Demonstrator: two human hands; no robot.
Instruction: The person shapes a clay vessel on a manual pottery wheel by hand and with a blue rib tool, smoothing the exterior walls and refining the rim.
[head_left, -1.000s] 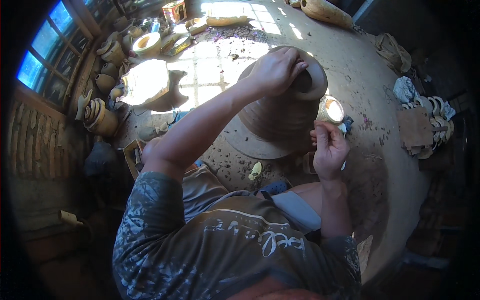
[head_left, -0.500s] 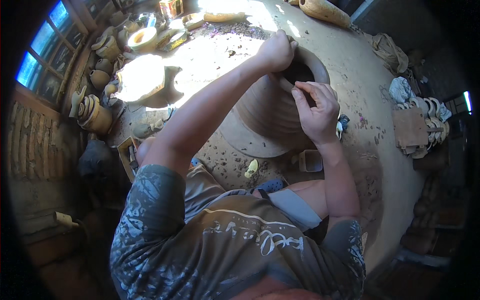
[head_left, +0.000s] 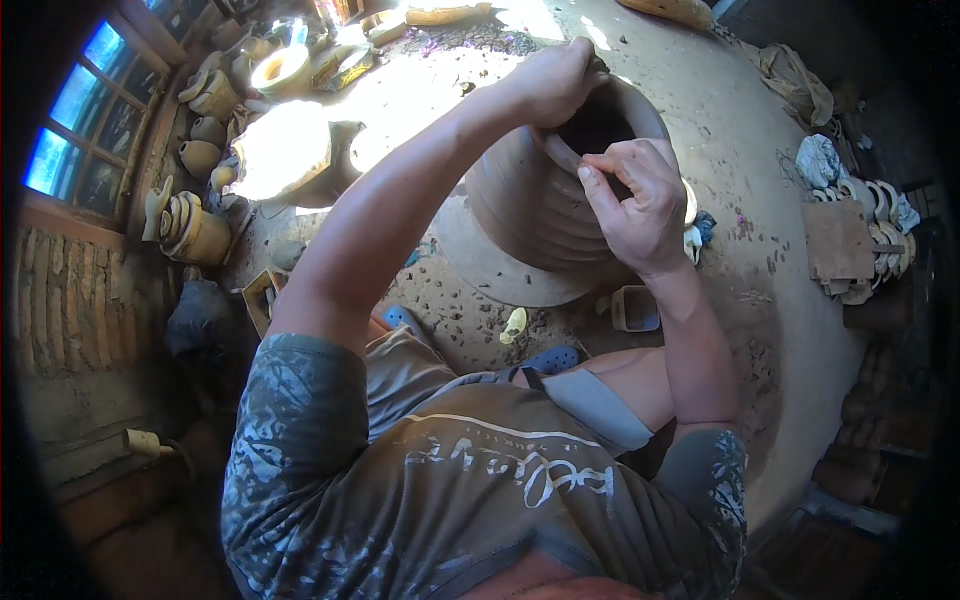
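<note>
A large ridged clay pot (head_left: 523, 209) stands upright on a round base slab (head_left: 465, 263), its dark mouth facing up. My left hand (head_left: 565, 78) is closed at the far left part of the pot's rim, fingers curled over it; a small dark bit, perhaps clay, shows at its fingertips. My right hand (head_left: 640, 205) pinches the near part of the rim with thumb and forefinger, its other fingers bent over the opening. My left forearm crosses to the left of the pot.
Clay pots (head_left: 205, 160) line the window wall, with a sunlit pale object (head_left: 275, 155) nearby. A small square container (head_left: 635, 308) sits below the pot. Stacked pale pieces (head_left: 880, 240) and a board (head_left: 838, 240) are at right. Crumbs and my clogs (head_left: 552, 361) lie on the floor.
My left hand has moved up and away along the rim. My right hand has risen from beside the pot's lower right to pinch the near rim.
</note>
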